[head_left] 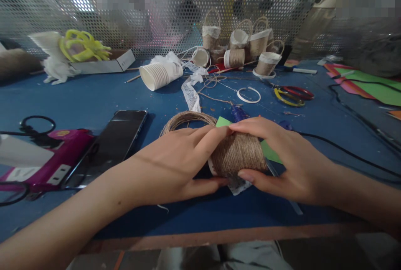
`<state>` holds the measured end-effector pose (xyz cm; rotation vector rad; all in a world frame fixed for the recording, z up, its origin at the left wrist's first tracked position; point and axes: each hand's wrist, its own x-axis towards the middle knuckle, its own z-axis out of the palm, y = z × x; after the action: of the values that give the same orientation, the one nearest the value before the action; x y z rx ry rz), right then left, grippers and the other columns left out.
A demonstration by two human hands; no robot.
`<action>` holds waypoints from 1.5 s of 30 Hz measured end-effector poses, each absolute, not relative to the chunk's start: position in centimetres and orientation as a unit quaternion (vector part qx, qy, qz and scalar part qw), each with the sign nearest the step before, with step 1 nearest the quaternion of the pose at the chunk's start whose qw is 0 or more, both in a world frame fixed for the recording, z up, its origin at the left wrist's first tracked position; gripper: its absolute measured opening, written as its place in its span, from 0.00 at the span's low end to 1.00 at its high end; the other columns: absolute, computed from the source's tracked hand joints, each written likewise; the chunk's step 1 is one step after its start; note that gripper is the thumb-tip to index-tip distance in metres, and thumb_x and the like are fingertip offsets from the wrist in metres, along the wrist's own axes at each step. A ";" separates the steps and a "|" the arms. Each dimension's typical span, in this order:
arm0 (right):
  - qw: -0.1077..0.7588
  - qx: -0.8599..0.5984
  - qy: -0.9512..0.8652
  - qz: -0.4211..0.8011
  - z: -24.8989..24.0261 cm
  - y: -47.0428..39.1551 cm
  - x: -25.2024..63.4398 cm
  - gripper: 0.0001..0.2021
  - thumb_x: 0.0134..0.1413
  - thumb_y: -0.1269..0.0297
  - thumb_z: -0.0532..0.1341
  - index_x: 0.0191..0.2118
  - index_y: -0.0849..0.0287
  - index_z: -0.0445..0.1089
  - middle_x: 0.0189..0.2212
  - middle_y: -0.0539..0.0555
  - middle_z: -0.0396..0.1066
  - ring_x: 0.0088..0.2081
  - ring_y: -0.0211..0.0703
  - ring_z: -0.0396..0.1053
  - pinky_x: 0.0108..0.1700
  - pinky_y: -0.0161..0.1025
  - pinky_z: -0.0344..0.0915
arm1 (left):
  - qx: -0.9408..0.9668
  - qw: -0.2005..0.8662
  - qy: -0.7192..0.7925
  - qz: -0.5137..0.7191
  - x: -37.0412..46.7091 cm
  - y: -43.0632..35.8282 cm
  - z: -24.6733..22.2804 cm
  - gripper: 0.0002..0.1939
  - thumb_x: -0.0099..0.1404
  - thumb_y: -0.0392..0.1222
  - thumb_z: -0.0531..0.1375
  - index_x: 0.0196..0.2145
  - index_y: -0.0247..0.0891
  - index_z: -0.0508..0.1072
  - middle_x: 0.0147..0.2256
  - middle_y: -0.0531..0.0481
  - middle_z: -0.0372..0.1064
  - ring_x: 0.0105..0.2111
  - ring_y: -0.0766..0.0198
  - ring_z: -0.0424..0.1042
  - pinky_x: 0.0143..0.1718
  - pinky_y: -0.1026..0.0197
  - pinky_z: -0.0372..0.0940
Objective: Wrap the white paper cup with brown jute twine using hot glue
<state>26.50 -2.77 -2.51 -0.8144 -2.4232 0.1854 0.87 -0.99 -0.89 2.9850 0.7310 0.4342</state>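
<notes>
A paper cup wrapped in jute twine (239, 153) lies on its side near the table's front edge, its white rim toward the left. My left hand (178, 159) grips its left end, fingers over the top and thumb along the lower side. On its right end my right hand (278, 159) closes the same way, thumb at the lower front. A scrap of white lace (239, 187) sticks out beneath the cup. Behind my left hand rests a coil of twine (188, 116). Green paper (272, 152) shows around the cup, and a blue glue gun (238, 112) lies just beyond.
Several finished twine baskets (266, 64) stand at the back by the perforated screen. Stacked paper cups (156, 75), scissors (290, 96) and a lace strip (191, 92) lie in the middle. A phone (119, 136) and a magenta power strip (59, 157) are at left; a black cable (347, 146) crosses the right.
</notes>
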 end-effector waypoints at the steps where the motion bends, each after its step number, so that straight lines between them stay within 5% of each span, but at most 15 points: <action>1: 0.284 -0.304 -0.907 0.068 -2.5 -2.8 26.5 0.29 0.63 0.56 0.65 0.64 0.62 0.60 0.57 0.62 0.74 0.56 0.52 0.74 0.57 0.44 0.73 | 0.962 0.018 0.235 0.140 0.8 -1.0 -0.9 0.32 0.70 0.51 0.64 0.60 0.30 0.57 0.48 0.37 0.75 0.42 0.47 0.79 0.37 0.55 0.72; 45: 0.251 -0.308 -0.915 0.071 -2.4 -2.7 26.7 0.29 0.63 0.57 0.64 0.65 0.60 0.60 0.59 0.62 0.73 0.59 0.55 0.74 0.57 0.47 0.75 | 0.964 0.013 0.238 0.119 1.0 -0.9 -0.8 0.29 0.70 0.51 0.63 0.58 0.29 0.59 0.48 0.36 0.76 0.42 0.43 0.80 0.39 0.48 0.74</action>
<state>26.71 -2.70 -2.44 -0.8373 -2.4906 0.1939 0.99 -0.94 -0.79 3.0028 0.7399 0.3697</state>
